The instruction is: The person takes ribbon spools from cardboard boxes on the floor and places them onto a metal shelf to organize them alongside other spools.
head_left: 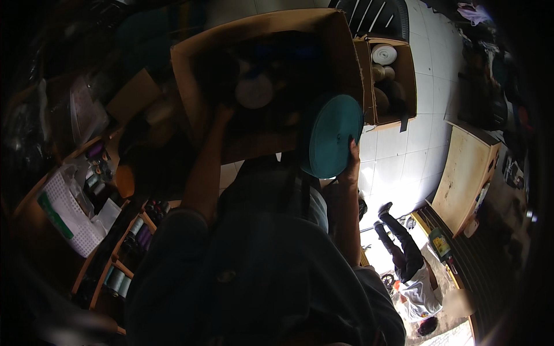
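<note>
My right hand (351, 166) grips a large teal roll of flat tape or webbing (333, 138) by its edge, with the disc's flat side toward me. The roll is at the near right corner of a big open cardboard box (262, 23). My left hand (225, 112) reaches into the same box at its left side, where deep shadow hides the fingers. Close to it lies a pale round roll (254, 92). Other dark contents of the box are too dim to make out.
A smaller cardboard box (411, 86) with white and tan rolls (384, 54) stands right of the big one, on pale floor tiles (433, 98). Thread spools (118, 282) fill a wooden shelf at lower left. A wooden cabinet (464, 167) and another person (418, 288) are at the right.
</note>
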Demonstrator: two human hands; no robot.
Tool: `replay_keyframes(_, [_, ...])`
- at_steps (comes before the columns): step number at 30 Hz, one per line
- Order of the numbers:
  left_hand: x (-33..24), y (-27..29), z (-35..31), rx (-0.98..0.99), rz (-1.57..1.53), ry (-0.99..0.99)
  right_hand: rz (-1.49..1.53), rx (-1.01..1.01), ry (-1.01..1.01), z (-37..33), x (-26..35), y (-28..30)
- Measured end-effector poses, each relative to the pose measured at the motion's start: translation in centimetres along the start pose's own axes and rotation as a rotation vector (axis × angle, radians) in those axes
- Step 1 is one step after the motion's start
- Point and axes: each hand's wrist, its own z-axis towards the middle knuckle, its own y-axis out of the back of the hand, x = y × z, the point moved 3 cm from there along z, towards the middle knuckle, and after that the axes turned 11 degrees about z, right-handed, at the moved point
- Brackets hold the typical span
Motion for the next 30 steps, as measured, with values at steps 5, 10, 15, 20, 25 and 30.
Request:
replay_keyframes(5, [4.2, -2.4, 1.9, 0.145, -0.068, -0.017, 0.115, -0.005, -0.063, 1.4, -1.3, 1.5])
replay_keyframes(10, [1.6, -0.4, 2.8, 0.228, -0.047, -0.047, 0.05, -0.083, -0.059, 1.8, -1.7, 3.4])
replay_keyframes(15, [-3.4, 2.5, 2.2, 0.177, -0.012, -0.113, 0.064, -0.049, -0.057, 1.9, -1.5, 1.8])
replay_keyframes(20, [-6.7, 4.4, 0.5, 0.451, 0.336, 0.048, 0.04, 0.02, 0.0, 1.9, -1.2, 0.9])
replay_keyframes(25, [-5.1, 3.5, -0.6, 0.268, 0.107, 0.086, 0.102, 0.113, -0.043, 2.2, -1.1, 1.8])
replay_keyframes(30, [-9.0, 3.3, -3.0, 0.092, -0.315, 0.422, -0.037, 0.013, 0.016, 2.0, -0.8, 1.3])
